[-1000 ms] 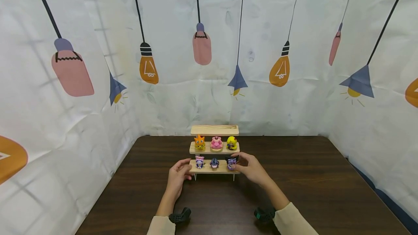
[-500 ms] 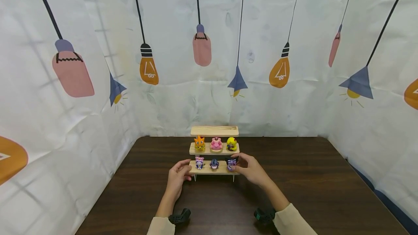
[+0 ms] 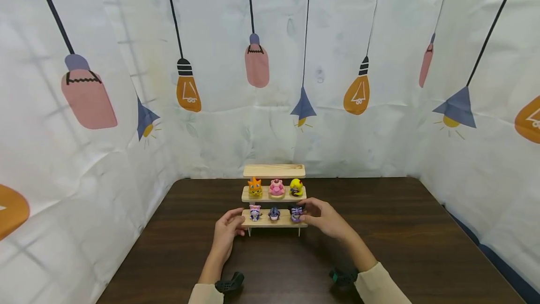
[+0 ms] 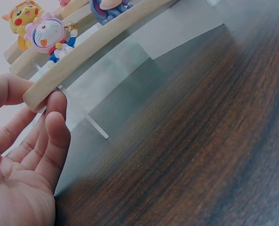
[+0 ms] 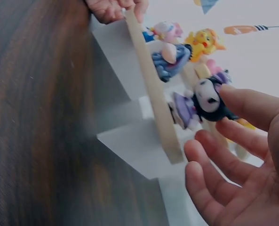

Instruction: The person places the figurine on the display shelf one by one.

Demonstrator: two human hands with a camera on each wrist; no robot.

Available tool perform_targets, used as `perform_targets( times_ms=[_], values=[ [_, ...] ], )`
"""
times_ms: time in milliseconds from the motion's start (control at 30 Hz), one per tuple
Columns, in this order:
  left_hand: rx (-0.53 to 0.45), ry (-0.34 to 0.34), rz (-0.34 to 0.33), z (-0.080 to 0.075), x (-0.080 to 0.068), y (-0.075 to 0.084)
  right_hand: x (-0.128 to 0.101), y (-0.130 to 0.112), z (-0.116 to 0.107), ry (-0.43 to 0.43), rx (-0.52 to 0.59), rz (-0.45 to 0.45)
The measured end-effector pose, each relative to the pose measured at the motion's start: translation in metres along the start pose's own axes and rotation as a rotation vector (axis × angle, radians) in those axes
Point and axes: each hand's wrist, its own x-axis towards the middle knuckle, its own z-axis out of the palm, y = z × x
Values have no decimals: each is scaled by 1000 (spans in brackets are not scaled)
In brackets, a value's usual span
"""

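A three-tier wooden display stand (image 3: 274, 224) with clear legs stands on the table. My left hand (image 3: 227, 232) grips the left end of its lowest shelf (image 4: 97, 49), some fingers curled under the board. On that shelf's right end is a black-and-purple figurine (image 5: 206, 100), its head pinched between thumb and fingers of my right hand (image 3: 325, 218). Beside it on the same shelf are a blue-grey donkey figurine (image 3: 274, 213) in the middle and a white cat figurine with a pink hood (image 4: 50, 35) at the left.
The middle shelf bears an orange-and-yellow figurine (image 3: 255, 186), a pink figurine (image 3: 276, 188) and a yellow figurine (image 3: 296, 187). Behind is the bare top shelf (image 3: 274, 170). A dark brown table (image 3: 379, 229) lies beneath, and a lamp-print cloth (image 3: 211, 140) hangs around it.
The head view has shifted slightly, so the whole scene sits a little lower and further left. Both hands keep their places on the stand and the black-and-purple figurine.
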Motion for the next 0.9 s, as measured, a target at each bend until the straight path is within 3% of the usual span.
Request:
perform_targets(
  times_ms=[400,567,667,800,900],
  values=[
    [46,2,-19,-1,-4,2,-19,4,-43,-119,-44,-44],
    [111,37,-10,-1,-2,7,-28,6,-66,-67,-37,-50],
    [216,89,17,-3,-2,16,-34,8,-77,3,-29,-40],
    [464,161,97,-8,-4,35,-42,13,-86,111,-23,2],
    [648,177,174,-12,-5,51,-46,15,-91,162,-32,24]
  ],
)
